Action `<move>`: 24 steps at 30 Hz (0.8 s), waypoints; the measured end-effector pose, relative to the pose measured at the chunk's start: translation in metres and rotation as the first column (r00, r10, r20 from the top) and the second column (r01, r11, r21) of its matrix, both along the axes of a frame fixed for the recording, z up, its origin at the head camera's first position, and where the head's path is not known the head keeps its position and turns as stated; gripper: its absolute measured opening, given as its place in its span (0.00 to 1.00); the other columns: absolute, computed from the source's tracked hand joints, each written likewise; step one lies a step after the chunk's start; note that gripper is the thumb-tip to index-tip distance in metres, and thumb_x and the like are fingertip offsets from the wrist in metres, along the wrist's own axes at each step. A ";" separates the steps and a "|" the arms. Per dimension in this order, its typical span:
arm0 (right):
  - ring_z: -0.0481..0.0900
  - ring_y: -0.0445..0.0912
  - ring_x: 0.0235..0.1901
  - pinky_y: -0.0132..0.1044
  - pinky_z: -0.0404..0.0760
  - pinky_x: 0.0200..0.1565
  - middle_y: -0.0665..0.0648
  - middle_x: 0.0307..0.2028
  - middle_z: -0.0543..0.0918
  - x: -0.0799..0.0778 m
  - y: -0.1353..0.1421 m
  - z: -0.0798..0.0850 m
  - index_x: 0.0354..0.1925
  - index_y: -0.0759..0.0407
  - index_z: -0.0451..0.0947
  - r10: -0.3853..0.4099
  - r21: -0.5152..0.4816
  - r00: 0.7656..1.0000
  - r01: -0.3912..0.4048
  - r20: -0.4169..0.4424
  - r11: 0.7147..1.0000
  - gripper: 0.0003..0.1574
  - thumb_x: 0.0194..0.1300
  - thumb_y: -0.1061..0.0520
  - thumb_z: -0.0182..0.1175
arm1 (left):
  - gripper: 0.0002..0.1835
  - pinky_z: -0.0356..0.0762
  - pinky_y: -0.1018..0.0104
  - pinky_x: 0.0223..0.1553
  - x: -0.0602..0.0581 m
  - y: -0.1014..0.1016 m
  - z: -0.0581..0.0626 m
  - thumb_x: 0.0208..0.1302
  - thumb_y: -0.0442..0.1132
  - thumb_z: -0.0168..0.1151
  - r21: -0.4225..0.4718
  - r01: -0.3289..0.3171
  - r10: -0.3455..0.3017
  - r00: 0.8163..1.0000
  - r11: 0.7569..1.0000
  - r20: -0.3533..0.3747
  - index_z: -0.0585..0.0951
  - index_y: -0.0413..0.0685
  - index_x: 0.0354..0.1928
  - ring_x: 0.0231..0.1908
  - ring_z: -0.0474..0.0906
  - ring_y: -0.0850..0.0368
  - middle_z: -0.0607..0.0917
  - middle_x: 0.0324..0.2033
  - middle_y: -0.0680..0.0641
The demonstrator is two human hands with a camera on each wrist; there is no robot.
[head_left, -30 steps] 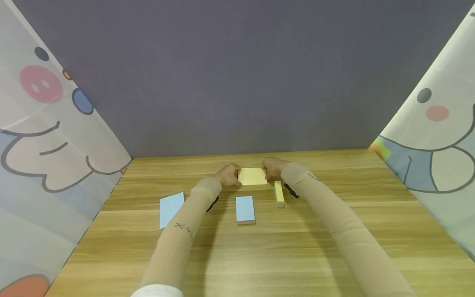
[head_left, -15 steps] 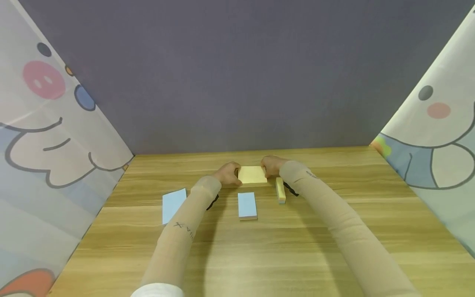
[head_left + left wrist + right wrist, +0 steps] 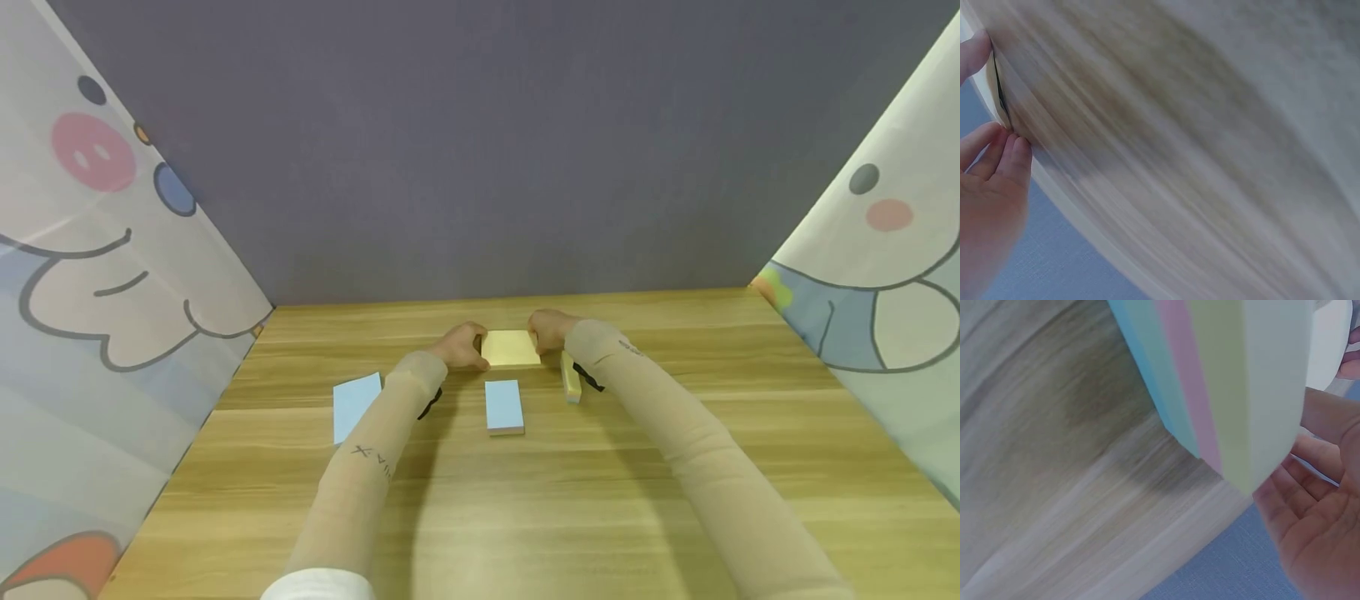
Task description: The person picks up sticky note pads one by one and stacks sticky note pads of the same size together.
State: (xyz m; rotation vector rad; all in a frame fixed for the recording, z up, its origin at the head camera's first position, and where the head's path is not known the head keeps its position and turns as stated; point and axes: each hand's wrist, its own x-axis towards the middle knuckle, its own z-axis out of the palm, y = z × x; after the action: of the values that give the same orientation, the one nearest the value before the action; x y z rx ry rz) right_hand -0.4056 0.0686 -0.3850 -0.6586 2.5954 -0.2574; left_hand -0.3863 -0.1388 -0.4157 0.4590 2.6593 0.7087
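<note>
At the far side of the table, a pale yellow sticky-note pad (image 3: 510, 348) lies between my two hands. My left hand (image 3: 459, 346) holds its left end, thumb towards me and fingers at the back. The right end is gripped by my right hand (image 3: 551, 330). In the left wrist view, thumb and fingertips of the left hand (image 3: 997, 175) meet the pad's edge. Just in front of my right wrist is a narrow sticky-note stack (image 3: 572, 382), yellow on top. Up close in the right wrist view, that stack (image 3: 1204, 381) shows blue, teal, pink and yellow layers.
A light blue note pad (image 3: 504, 406) lies nearer me, in front of the yellow one. Left of my left forearm is a light blue sheet (image 3: 355, 407), partly covered by the sleeve. A grey wall (image 3: 510, 167) rises behind the wooden table (image 3: 600, 517).
The head view has tilted slightly, so the table and everything on it appear a little higher. Both hands stay at the ends of the yellow pad.
</note>
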 end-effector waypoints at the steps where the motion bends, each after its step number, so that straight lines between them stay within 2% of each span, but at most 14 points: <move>1: 0.68 0.45 0.30 0.34 0.69 0.33 0.53 0.32 0.73 0.000 0.000 0.001 0.26 0.61 0.71 0.001 0.002 1.000 -0.001 -0.001 1.000 0.10 0.56 0.62 0.63 | 0.40 0.58 0.54 0.65 0.000 -0.001 0.000 0.50 0.42 0.70 0.000 -0.002 0.002 1.000 1.000 -0.002 0.63 0.39 0.65 0.66 0.57 0.45 0.62 0.66 0.41; 4: 0.68 0.45 0.32 0.35 0.69 0.34 0.54 0.34 0.74 0.001 -0.003 0.003 0.25 0.60 0.70 0.019 0.012 1.000 -0.019 -0.015 1.000 0.10 0.56 0.61 0.64 | 0.40 0.57 0.55 0.66 0.001 -0.004 0.000 0.50 0.42 0.70 0.005 -0.003 0.003 1.000 1.000 -0.005 0.63 0.39 0.65 0.66 0.56 0.46 0.62 0.66 0.42; 9: 0.69 0.46 0.37 0.37 0.69 0.38 0.59 0.45 0.77 0.001 -0.006 0.003 0.27 0.61 0.73 0.045 0.025 0.998 -0.045 -0.034 0.999 0.08 0.56 0.61 0.64 | 0.41 0.57 0.55 0.66 0.003 -0.007 0.000 0.51 0.41 0.70 0.011 -0.002 0.002 1.000 1.000 -0.005 0.62 0.39 0.65 0.66 0.56 0.46 0.62 0.66 0.42; 13: 0.68 0.46 0.34 0.37 0.68 0.36 0.59 0.44 0.77 0.002 -0.005 0.002 0.26 0.61 0.72 0.058 0.029 0.998 -0.057 -0.038 0.998 0.09 0.56 0.61 0.63 | 0.41 0.58 0.55 0.65 0.004 -0.006 -0.001 0.51 0.42 0.69 0.011 -0.008 0.008 1.000 1.000 -0.005 0.62 0.39 0.65 0.66 0.57 0.46 0.62 0.66 0.42; 17: 0.66 0.46 0.29 0.36 0.67 0.34 0.58 0.39 0.77 0.003 -0.004 0.002 0.24 0.60 0.70 0.059 0.033 0.997 -0.057 -0.042 0.998 0.11 0.56 0.61 0.63 | 0.41 0.58 0.54 0.65 0.005 -0.005 -0.001 0.51 0.42 0.69 0.011 -0.002 0.002 1.000 1.000 -0.001 0.62 0.39 0.65 0.66 0.56 0.45 0.61 0.66 0.42; 24: 0.66 0.46 0.32 0.37 0.67 0.34 0.57 0.39 0.77 0.006 -0.005 0.000 0.25 0.59 0.71 0.073 0.022 0.996 -0.072 -0.049 0.997 0.10 0.56 0.60 0.64 | 0.41 0.60 0.55 0.64 0.010 -0.007 -0.001 0.51 0.41 0.69 0.027 -0.001 0.001 1.000 1.000 0.005 0.62 0.39 0.65 0.65 0.58 0.46 0.62 0.65 0.43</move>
State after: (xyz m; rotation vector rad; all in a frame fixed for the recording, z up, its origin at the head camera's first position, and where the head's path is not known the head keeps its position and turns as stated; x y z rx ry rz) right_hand -0.3993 0.0636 -0.3848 -0.7589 2.6112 -0.1940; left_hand -0.3764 -0.1461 -0.4168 0.4622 2.6488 0.7459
